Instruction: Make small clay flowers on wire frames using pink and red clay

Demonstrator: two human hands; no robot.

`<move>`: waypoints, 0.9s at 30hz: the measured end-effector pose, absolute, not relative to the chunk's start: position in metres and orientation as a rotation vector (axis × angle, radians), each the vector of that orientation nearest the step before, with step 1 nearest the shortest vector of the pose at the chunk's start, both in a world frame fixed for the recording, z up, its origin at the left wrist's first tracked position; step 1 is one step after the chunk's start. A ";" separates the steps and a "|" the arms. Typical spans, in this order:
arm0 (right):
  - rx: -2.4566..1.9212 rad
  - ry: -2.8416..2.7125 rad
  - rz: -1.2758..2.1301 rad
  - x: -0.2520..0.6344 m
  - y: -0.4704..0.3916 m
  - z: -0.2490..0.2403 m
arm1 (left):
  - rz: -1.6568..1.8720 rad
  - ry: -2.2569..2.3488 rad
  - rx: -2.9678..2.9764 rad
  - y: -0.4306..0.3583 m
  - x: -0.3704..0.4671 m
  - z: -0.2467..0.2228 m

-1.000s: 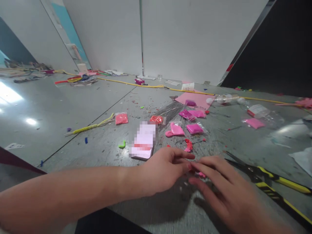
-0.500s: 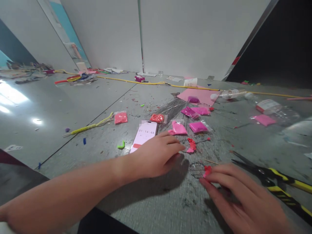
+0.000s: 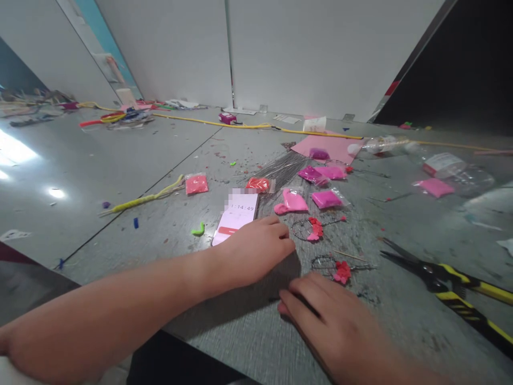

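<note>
My left hand [image 3: 262, 248] rests beside a phone [image 3: 236, 214] showing a running timer, its fingers curled under; whatever they may hold is hidden. Closer to me, my right hand [image 3: 328, 315] has its fingers bent together over the grey surface, with a small dark thing at the fingertips that I cannot make out. Beyond it lies a round wire frame [image 3: 319, 263] bearing red and pink clay bits [image 3: 342, 272]. A second wire frame [image 3: 298, 230] with a similar red clump [image 3: 316, 229] lies just behind. Between the frames is a thin wooden stick [image 3: 349, 255].
Black-and-yellow scissors [image 3: 430, 275] lie open at right. Bags of pink clay [image 3: 326, 199] and red clay [image 3: 259, 185] sit behind the frames, near thin wires [image 3: 280, 174] and pink paper [image 3: 332, 144]. Plastic bottles [image 3: 460, 171] lie far right; yellow twisted stems [image 3: 144, 199] lie left.
My right hand has let go of the nearer frame's clay and drawn left and toward me. My left hand has curled its fingers and pulled back slightly from the farther frame.
</note>
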State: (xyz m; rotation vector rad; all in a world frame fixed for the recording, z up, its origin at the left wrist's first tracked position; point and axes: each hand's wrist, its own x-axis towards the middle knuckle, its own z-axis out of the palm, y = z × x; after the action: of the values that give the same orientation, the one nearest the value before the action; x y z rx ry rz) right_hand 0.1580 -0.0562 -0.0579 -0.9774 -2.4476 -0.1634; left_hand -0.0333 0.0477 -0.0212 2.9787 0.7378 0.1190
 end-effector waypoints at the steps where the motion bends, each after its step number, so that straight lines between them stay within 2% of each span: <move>1: -0.985 -2.455 -0.176 0.157 -0.054 -0.060 | 0.127 0.744 2.966 0.048 -0.034 -0.021; 13: -0.980 -2.556 -0.093 0.173 -0.058 -0.059 | 0.357 0.824 2.755 0.052 -0.036 -0.025; 21: -0.889 -2.545 0.083 0.171 -0.078 -0.053 | 0.338 0.858 2.721 0.054 -0.036 -0.023; 27: -0.929 -2.574 0.030 0.170 -0.075 -0.058 | 0.348 0.828 2.716 0.053 -0.036 -0.024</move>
State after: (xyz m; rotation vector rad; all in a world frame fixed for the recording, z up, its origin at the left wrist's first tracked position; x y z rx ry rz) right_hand 0.1699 -0.0747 -0.0582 -0.9286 -2.5739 0.0299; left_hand -0.0364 0.0529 -0.0237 2.7156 0.8275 0.3484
